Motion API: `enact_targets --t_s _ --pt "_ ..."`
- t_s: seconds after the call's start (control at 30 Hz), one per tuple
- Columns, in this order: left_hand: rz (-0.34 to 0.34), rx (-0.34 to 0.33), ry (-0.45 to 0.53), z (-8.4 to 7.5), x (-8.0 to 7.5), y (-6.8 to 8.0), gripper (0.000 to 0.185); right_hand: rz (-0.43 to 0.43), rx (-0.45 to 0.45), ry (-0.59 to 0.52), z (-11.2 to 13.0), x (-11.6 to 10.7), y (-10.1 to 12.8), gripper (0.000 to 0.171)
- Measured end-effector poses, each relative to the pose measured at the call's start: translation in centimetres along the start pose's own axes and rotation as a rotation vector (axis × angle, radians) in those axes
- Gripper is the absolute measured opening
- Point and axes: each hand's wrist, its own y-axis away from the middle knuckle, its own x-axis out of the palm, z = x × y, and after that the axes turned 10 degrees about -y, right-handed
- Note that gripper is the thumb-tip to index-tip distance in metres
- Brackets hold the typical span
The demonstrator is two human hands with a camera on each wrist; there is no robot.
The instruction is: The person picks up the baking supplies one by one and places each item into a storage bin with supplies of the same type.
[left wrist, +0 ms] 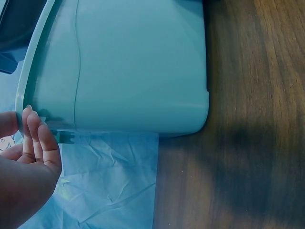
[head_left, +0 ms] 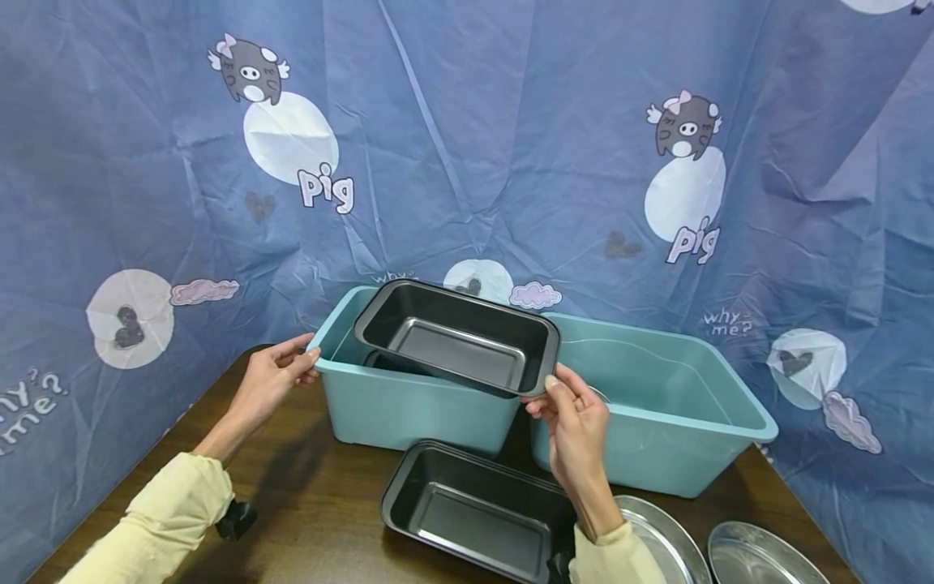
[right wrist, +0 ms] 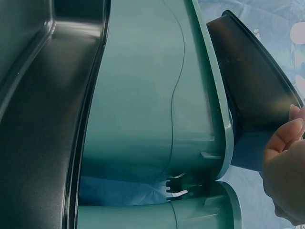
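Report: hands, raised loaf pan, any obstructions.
Left hand holding left teal bin by its rim. Right hand gripping raised black loaf pan, above bin. Possible obstruction: dark item inside.

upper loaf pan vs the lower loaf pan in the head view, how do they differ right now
The upper loaf pan is held tilted over the left bin; the lower loaf pan lies flat on the table. The right sleeve hides part of the lower loaf pan, not the upper loaf pan. Both are dark and rectangular.

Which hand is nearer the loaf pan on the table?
Right: the right hand is up beyond the far right corner of the loaf pan, holding the upper pan; the left hand is farther off leftward, gripping the left bin by its rim.
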Motion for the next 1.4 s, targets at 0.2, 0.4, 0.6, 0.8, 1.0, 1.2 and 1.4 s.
enact_targets --t_s 0.2,0.4,0.6,0.8,1.0,1.2,1.4 --pt "0.001 -0.004 0.001 0.1 0.0 0.0 0.049 0.000 -0.002 0.004 -0.3 0.2 -0.6 0.028" --pt "0.003 -0.007 0.003 0.1 0.0 0.0 0.049 0.027 0.001 0.023 -0.9 0.7 -1.3 0.030" --pt "0.002 -0.012 0.009 0.1 0.0 0.0 0.050 0.045 0.005 0.017 -1.3 1.0 -1.7 0.029" --pt "0.001 -0.013 0.017 0.1 0.0 0.0 0.050 0.054 0.013 0.022 -1.7 1.1 -2.0 0.030" --pt "0.002 -0.016 0.018 0.1 0.0 0.0 0.050 0.055 0.020 0.041 -2.0 1.2 -2.3 0.031" --pt "0.003 -0.018 0.009 0.1 0.0 -0.1 0.049 0.043 0.030 0.058 -2.2 1.3 -2.6 0.033" --pt "0.005 -0.016 0.009 0.2 0.0 -0.1 0.049 0.039 0.049 0.071 -2.7 1.4 -2.9 0.036"
